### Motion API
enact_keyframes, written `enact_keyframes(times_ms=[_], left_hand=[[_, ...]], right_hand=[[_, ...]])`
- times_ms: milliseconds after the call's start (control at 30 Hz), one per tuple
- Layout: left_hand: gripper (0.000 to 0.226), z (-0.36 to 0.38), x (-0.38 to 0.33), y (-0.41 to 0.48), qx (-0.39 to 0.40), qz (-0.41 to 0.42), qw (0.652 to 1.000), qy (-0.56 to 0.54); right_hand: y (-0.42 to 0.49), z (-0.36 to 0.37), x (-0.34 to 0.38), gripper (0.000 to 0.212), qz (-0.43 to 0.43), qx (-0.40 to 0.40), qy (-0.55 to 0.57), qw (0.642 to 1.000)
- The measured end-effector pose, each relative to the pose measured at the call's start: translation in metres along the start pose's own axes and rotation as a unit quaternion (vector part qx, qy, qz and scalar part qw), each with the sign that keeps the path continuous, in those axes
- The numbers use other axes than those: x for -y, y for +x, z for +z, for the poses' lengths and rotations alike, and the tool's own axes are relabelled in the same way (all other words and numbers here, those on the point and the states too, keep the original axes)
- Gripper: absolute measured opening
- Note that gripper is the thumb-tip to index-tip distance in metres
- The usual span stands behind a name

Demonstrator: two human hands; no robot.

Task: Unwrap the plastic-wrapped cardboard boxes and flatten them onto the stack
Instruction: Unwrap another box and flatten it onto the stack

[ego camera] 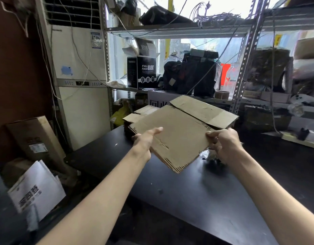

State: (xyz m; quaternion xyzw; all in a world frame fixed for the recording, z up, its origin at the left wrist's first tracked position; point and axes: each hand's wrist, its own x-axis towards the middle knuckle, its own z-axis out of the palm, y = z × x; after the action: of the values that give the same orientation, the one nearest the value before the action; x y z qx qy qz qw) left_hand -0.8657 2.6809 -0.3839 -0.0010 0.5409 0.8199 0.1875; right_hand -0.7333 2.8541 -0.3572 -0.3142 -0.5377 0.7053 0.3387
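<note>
A flattened brown cardboard box (pixel 181 131) is held above the black table (pixel 196 195), tilted with its near corner low. My left hand (pixel 146 138) grips its left edge, thumb on top. My right hand (pixel 223 144) pinches its right edge, thumb on top. Beyond and under the far end lies a stack of flat cardboard (pixel 143 112) at the table's back edge. A crumpled bit of clear plastic wrap (pixel 210 157) shows on the table under my right hand.
Metal shelving (pixel 179 30) behind the table holds a black "Full Face Mask" box (pixel 142 73), dark bags and parcels. A tall white air conditioner (pixel 80 76) stands at left. Cardboard cartons and a white printed box (pixel 36 190) sit on the floor at left.
</note>
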Motion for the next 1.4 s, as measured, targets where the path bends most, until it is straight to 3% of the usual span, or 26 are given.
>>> enact_keyframes(times_ms=[33, 67, 133, 267, 400, 467, 600, 733, 833, 967, 1067, 1233, 1267, 1333, 1400], left_hand=[[0.125, -0.005, -0.002, 0.005, -0.018, -0.01, 1.0, 0.002], [0.124, -0.011, -0.005, 0.006, -0.039, -0.011, 0.999, -0.004], [0.098, -0.019, -0.012, 0.0, -0.082, -0.014, 0.996, 0.022], [0.077, -0.012, -0.002, 0.004, -0.089, -0.001, 0.996, 0.02], [0.069, 0.0, -0.008, 0.036, -0.131, 0.03, 0.991, 0.016], [0.053, -0.002, -0.013, 0.061, -0.146, 0.037, 0.988, 0.023], [0.028, -0.018, -0.026, 0.12, -0.124, 0.043, 0.99, 0.049], [0.04, -0.025, -0.048, 0.187, -0.084, 0.098, 0.98, 0.154], [0.057, -0.024, -0.064, 0.234, -0.059, 0.135, 0.953, 0.266], [0.044, -0.028, -0.07, 0.295, -0.062, 0.135, 0.927, 0.345], [0.049, -0.038, -0.061, 0.323, -0.061, 0.115, 0.902, 0.413], [0.061, -0.044, -0.044, 0.322, -0.073, 0.132, 0.862, 0.484], [0.059, -0.041, -0.043, 0.318, -0.081, 0.153, 0.843, 0.509], [0.056, -0.034, -0.04, 0.31, -0.073, 0.235, 0.771, 0.588], [0.049, -0.022, -0.038, 0.302, 0.018, 0.305, 0.697, 0.649]], right_hand=[[0.003, -0.005, 0.001, 0.037, 0.005, 0.005, -0.018, 1.0], [0.006, -0.008, 0.0, 0.03, 0.012, 0.011, -0.05, 0.999], [0.009, -0.015, -0.004, 0.023, 0.01, 0.007, -0.095, 0.995], [0.038, -0.014, -0.023, 0.066, -0.062, -0.105, -0.16, 0.979], [0.033, 0.032, -0.002, 0.081, -0.103, 0.018, -0.102, 0.989], [0.042, 0.052, -0.001, 0.079, -0.118, 0.058, -0.106, 0.986], [0.088, 0.08, -0.005, 0.077, -0.123, 0.063, -0.101, 0.985], [0.138, 0.122, -0.019, 0.09, -0.164, 0.059, -0.131, 0.976], [0.179, 0.16, -0.032, 0.088, -0.167, 0.061, -0.144, 0.973], [0.233, 0.197, -0.062, 0.089, -0.148, 0.051, -0.16, 0.975], [0.248, 0.203, -0.085, 0.092, -0.139, 0.041, -0.21, 0.967], [0.257, 0.205, -0.1, 0.074, -0.09, 0.034, -0.296, 0.95], [0.257, 0.206, -0.1, 0.075, -0.104, 0.035, -0.338, 0.935], [0.251, 0.207, -0.099, 0.067, -0.172, 0.038, -0.425, 0.888], [0.244, 0.206, -0.098, 0.042, -0.251, 0.057, -0.477, 0.841]])
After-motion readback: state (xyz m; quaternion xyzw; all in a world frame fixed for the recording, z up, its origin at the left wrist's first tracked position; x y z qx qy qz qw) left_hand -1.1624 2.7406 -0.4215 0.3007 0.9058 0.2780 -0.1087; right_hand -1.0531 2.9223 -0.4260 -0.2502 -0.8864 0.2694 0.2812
